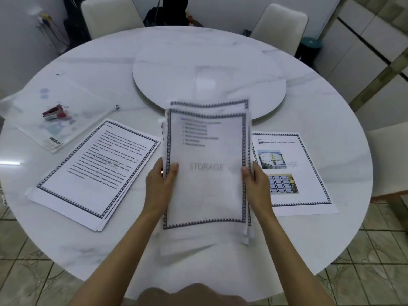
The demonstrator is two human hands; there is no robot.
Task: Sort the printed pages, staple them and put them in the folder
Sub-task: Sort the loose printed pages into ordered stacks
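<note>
I hold a stack of printed pages (207, 168) with a dark patterned border and a "STORAGE" watermark above the table, blurred. My left hand (160, 184) grips its left edge, thumb on top. My right hand (256, 184) grips the right edge the same way. A second pile of text pages (95, 171) lies to the left. A single page with two pictures (293, 173) lies to the right, partly hidden by the held stack. The clear plastic folder (55, 113) lies at the far left with a red stapler (54, 113) on it.
The round white marble table (331, 120) has a raised turntable (209, 78) at its centre. Two white chairs (280, 25) stand behind it, another at the right edge. Tiled floor shows around the table.
</note>
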